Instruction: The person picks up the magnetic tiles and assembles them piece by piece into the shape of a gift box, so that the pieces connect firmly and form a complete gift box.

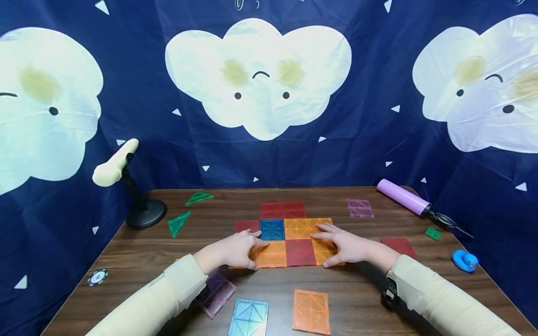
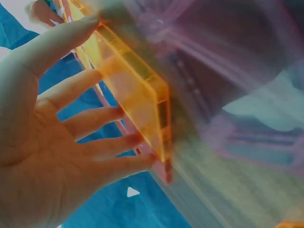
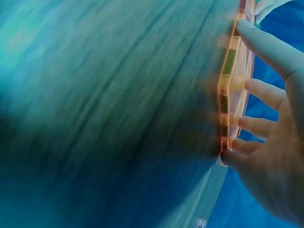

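Observation:
A flat patchwork of translucent square magnetic tiles lies mid-table in the head view. Its front row has an orange tile, a red tile and another orange tile. Behind these are a blue tile, more orange tiles and red tiles. My left hand rests on the patchwork's left end, thumb at the front edge, fingers spread over the tiles. Mirroring it at the right end, my right hand touches the orange tiles with extended fingers, its thumb along the front edge.
Loose tiles lie nearer me: purple, light blue and orange. Green triangles and a black-based stand are left. Rightward are a red tile, a purple tile, a lilac pump and a blue toy.

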`<control>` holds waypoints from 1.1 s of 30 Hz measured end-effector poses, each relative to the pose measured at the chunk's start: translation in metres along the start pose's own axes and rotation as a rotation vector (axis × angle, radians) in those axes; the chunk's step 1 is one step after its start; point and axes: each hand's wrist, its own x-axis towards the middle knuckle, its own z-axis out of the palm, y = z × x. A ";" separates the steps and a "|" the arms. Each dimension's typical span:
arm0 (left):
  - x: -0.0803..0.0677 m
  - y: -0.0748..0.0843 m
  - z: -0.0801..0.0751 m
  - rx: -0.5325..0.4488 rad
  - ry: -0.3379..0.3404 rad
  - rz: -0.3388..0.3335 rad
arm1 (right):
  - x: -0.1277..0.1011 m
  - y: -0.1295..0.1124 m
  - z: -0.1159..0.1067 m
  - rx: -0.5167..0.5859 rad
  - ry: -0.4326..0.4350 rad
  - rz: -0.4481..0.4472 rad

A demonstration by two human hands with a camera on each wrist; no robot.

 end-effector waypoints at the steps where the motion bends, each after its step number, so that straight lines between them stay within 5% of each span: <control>1: 0.001 0.001 0.000 0.018 0.002 0.015 | 0.000 0.000 0.001 -0.007 0.005 0.007; 4: 0.003 0.018 0.000 0.061 0.016 0.068 | -0.001 -0.001 0.003 -0.015 0.019 0.033; 7: 0.001 0.052 0.003 0.105 0.027 0.173 | -0.003 -0.002 0.004 -0.016 0.038 0.036; 12: -0.010 0.109 0.022 0.199 -0.010 0.428 | -0.007 -0.003 0.005 -0.024 0.069 0.018; 15: -0.016 0.127 0.035 0.286 -0.058 0.504 | -0.007 -0.003 0.005 -0.028 0.081 0.012; 20: -0.018 0.132 0.051 0.358 -0.105 0.474 | -0.006 -0.003 0.005 -0.023 0.076 0.013; 33: -0.006 0.123 0.051 0.336 0.009 0.286 | -0.001 -0.003 0.006 -0.031 0.055 0.042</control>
